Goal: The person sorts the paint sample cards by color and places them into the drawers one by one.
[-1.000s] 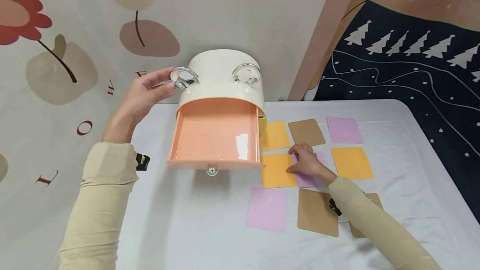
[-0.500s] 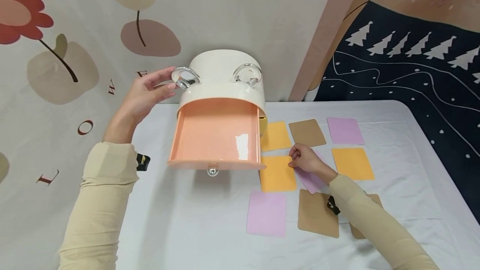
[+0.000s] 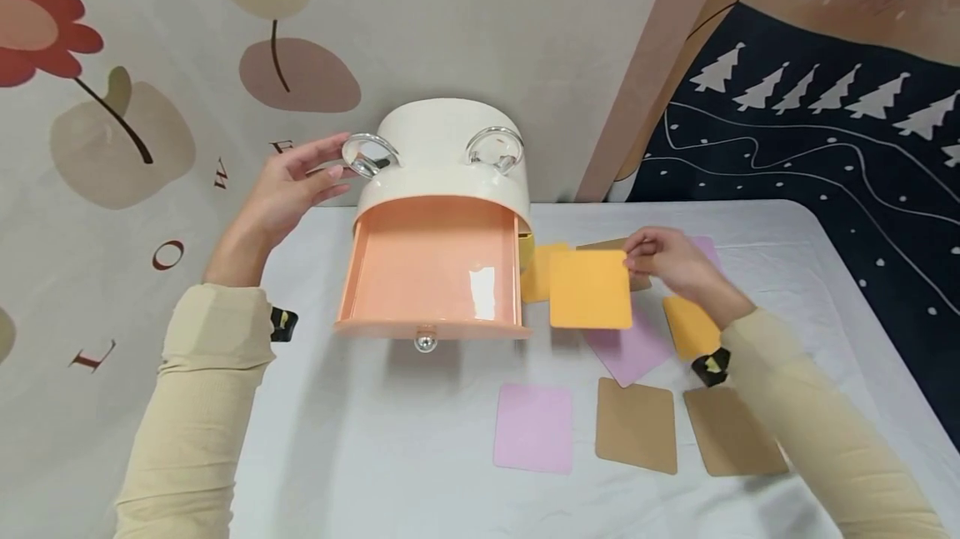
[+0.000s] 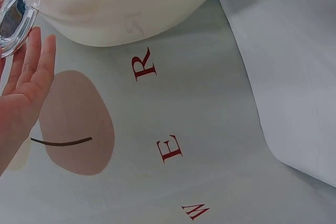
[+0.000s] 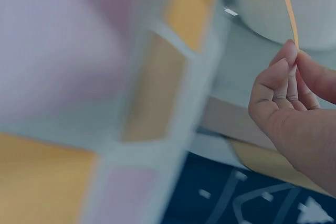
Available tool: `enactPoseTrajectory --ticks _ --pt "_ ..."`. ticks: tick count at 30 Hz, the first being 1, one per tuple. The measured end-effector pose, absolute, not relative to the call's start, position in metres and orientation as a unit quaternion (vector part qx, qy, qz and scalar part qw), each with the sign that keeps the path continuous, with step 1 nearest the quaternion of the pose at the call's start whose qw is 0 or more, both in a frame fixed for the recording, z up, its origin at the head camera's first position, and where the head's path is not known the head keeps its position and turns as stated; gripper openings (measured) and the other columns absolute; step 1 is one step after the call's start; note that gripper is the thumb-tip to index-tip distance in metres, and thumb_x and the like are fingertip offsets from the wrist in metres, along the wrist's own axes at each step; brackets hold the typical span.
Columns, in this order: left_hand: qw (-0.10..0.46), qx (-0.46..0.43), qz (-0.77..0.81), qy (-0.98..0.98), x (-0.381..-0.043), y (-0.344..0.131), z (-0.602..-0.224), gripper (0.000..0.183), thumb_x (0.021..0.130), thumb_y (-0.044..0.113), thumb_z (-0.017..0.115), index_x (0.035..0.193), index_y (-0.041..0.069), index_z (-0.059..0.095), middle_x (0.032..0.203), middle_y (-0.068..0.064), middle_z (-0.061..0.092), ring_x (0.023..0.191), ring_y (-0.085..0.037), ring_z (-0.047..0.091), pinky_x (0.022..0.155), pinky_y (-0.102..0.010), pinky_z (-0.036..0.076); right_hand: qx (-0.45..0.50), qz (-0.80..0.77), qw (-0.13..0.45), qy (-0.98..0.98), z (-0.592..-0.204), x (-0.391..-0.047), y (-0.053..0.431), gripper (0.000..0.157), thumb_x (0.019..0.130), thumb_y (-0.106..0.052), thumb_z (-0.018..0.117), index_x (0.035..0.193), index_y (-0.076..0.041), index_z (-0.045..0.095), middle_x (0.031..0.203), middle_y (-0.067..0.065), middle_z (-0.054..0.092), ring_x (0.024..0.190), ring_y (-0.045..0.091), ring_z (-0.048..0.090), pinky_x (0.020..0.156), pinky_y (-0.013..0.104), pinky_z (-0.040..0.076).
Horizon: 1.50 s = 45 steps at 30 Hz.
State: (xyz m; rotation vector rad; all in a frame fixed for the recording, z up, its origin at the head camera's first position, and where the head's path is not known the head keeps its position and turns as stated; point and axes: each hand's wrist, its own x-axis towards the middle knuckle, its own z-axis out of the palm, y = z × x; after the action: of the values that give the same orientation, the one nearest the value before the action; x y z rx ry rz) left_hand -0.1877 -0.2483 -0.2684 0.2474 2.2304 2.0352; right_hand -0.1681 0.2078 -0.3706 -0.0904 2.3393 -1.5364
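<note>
My right hand (image 3: pixel 671 260) pinches an orange square card (image 3: pixel 590 289) by one corner, held up over the other cards; in the right wrist view that card (image 5: pixel 286 3) is seen edge-on between thumb and fingertips. Beneath it, a lilac card (image 3: pixel 630 351) lies askew on the sheet. My left hand (image 3: pixel 296 185) rests its fingers against the silver ring (image 3: pixel 369 156) on the left of a white box (image 3: pixel 450 122). The left wrist view has these fingers (image 4: pixel 32 59) straight beside the ring. From the box's front a peach drawer (image 3: pixel 427 272) is pulled out, with nothing in it.
Brown cards (image 3: pixel 636 426), a lilac card (image 3: pixel 532 428) and another orange card (image 3: pixel 686 326) lie on the white sheet (image 3: pixel 420 456) right of the drawer. A patterned wall (image 3: pixel 225 22) stands behind the box. A dark cloth with trees (image 3: pixel 825 156) hangs at the right.
My right hand has lifted the orange card off the sheet and carried it up and to the right. The lilac card beneath has turned askew. My left hand stays at the ring.
</note>
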Motion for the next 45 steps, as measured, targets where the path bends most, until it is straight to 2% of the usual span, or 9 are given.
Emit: enactPoseTrajectory --ticks 4,8,15,21,29,33,38,45 --pt "0.060 0.076 0.669 0.737 -0.187 -0.249 -0.269 0.045 0.091 0.002 0.053 0.135 0.005 0.044 0.122 -0.009 0.049 0.102 -0.012 0.058 0.088 -0.024 0.047 -0.045 -0.579 0.136 0.803 -0.331 -0.174 0.215 0.015 0.087 0.008 0.054 0.101 0.010 0.051 0.080 0.002 0.060 0.072 0.012 0.060 0.069 0.025 0.055" --pt "0.060 0.080 0.666 0.739 -0.186 -0.249 -0.268 0.045 0.091 0.002 0.052 0.135 0.005 0.043 0.122 -0.009 0.049 0.101 -0.011 0.058 0.089 -0.024 0.047 -0.057 -0.617 0.111 0.777 -0.295 -0.176 0.207 0.010 0.087 0.007 0.055 0.097 0.004 0.055 0.082 0.005 0.061 0.073 0.016 0.060 0.070 0.024 0.055" --pt "0.055 0.085 0.667 0.738 -0.187 -0.249 -0.268 0.045 0.091 0.000 0.051 0.135 0.003 0.043 0.122 -0.010 0.049 0.102 -0.013 0.058 0.089 -0.025 0.047 -0.104 -0.649 0.122 0.744 -0.264 -0.179 0.163 0.012 0.085 0.011 0.055 0.096 0.007 0.056 0.082 0.010 0.060 0.071 0.019 0.060 0.069 0.025 0.055" --pt "0.056 0.090 0.663 0.741 -0.188 -0.250 -0.270 0.046 0.091 0.003 0.053 0.136 0.004 0.043 0.126 -0.011 0.046 0.105 -0.014 0.057 0.090 -0.026 0.046 -0.120 -0.642 0.141 0.744 -0.268 -0.175 0.109 0.015 0.082 0.013 0.057 0.097 0.012 0.054 0.078 0.011 0.059 0.065 0.018 0.061 0.066 0.026 0.055" --pt "0.058 0.086 0.658 0.746 -0.187 -0.250 -0.270 0.046 0.091 0.002 0.052 0.136 0.006 0.043 0.123 -0.010 0.048 0.106 -0.015 0.056 0.090 -0.026 0.045 -0.118 -0.605 0.189 0.765 -0.284 -0.162 0.063 0.016 0.084 0.008 0.059 0.099 0.008 0.055 0.083 0.014 0.057 0.072 0.020 0.060 0.073 0.031 0.055" --pt "0.064 0.088 0.662 0.742 -0.186 -0.250 -0.270 0.048 0.091 0.004 0.054 0.137 0.007 0.042 0.125 -0.010 0.047 0.104 -0.011 0.056 0.090 -0.024 0.046 -0.125 -0.601 0.197 0.765 -0.289 -0.160 0.061 0.015 0.084 0.007 0.060 0.098 0.008 0.055 0.085 0.016 0.058 0.073 0.022 0.061 0.074 0.032 0.054" --pt "0.069 0.091 0.660 0.743 -0.187 -0.251 -0.270 0.048 0.092 0.002 0.052 0.138 0.009 0.042 0.128 -0.010 0.045 0.110 -0.016 0.052 0.091 -0.025 0.045 -0.143 -0.584 0.202 0.773 -0.289 -0.161 0.073 0.018 0.085 0.005 0.060 0.101 0.009 0.056 0.089 0.017 0.060 0.079 0.025 0.062 0.076 0.036 0.054" --pt "0.070 0.100 0.664 0.738 -0.187 -0.251 -0.270 0.047 0.092 0.000 0.049 0.138 0.008 0.041 0.131 -0.011 0.043 0.109 -0.015 0.053 0.092 -0.026 0.045 -0.165 -0.562 0.194 0.787 -0.298 -0.171 0.105 0.020 0.085 0.000 0.062 0.103 0.007 0.056 0.090 0.016 0.061 0.077 0.023 0.061 0.071 0.031 0.054"
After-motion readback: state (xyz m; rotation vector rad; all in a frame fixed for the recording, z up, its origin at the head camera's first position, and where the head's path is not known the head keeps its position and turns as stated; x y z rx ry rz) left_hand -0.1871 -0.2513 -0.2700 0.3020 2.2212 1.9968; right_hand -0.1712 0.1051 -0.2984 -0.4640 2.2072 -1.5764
